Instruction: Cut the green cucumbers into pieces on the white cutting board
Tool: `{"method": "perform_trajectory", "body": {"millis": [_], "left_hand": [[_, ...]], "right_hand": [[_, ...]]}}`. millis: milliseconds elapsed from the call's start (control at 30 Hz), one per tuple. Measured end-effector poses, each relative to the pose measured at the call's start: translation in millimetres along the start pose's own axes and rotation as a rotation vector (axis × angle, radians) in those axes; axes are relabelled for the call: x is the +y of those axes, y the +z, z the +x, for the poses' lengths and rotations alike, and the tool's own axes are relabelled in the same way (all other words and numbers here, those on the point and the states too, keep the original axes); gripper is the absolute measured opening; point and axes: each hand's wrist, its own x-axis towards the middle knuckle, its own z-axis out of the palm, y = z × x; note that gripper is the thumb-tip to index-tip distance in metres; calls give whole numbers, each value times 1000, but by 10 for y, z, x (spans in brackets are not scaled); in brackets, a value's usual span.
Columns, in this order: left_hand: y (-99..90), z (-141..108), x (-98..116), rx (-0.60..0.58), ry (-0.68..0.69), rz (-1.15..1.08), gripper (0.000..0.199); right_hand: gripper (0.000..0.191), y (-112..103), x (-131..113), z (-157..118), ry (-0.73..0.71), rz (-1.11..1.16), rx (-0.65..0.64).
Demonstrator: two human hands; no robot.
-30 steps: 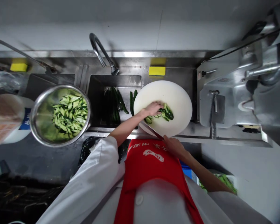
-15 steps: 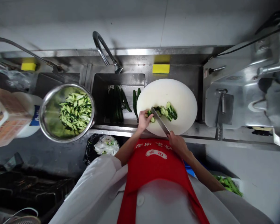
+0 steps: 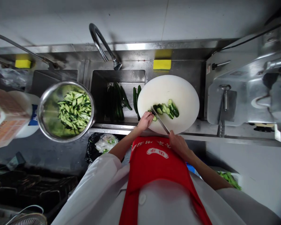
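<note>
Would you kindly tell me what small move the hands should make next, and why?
Probably one more downward slice by the right hand, keeping the left fingers clear: it grips the knife, whose blade sits right beside the cucumber piece held by the left hand, while cut pieces lie across the blade on the white board.

A stainless-steel counter [image 3: 187, 67] has a sink basin [image 3: 131, 75] let into it, and dark-green cucumbers [image 3: 118, 100] lie on the basin's floor. A round white cutting board [image 3: 180, 87] lies flat to the right, reaching from just beside the basin to the counter's front edge. Behind the board sits a yellow block [image 3: 162, 64], with a second yellow block [image 3: 22, 64] at the far left. A curved tap [image 3: 117, 66] rises behind the basin; a metal machine [image 3: 248, 109] stands at the right end
</note>
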Motion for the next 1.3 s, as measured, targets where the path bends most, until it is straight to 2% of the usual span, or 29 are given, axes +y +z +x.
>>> {"method": "perform_trajectory", "body": {"millis": [133, 433, 600, 767, 867, 1000, 1300], "left_hand": [[7, 12, -45, -8, 47, -6, 25], [77, -35, -82, 37, 0, -88, 27], [107, -58, -92, 88, 21, -93, 24], [83, -98, -101, 131, 28, -115, 22], [73, -117, -110, 116, 17, -125, 24], [105, -132, -128, 91, -22, -144, 26], [161, -148, -152, 109, -34, -154, 27]], "right_hand": [[22, -43, -73, -52, 11, -15, 1], [26, -6, -111, 68, 0, -43, 35], [26, -3, -147, 92, 7, -50, 64], [25, -29, -184, 140, 16, -50, 32], [26, -49, -198, 127, 5, -80, 61], [27, -72, -230, 128, 19, -89, 28], [31, -99, -230, 199, -4, -75, 32]]}}
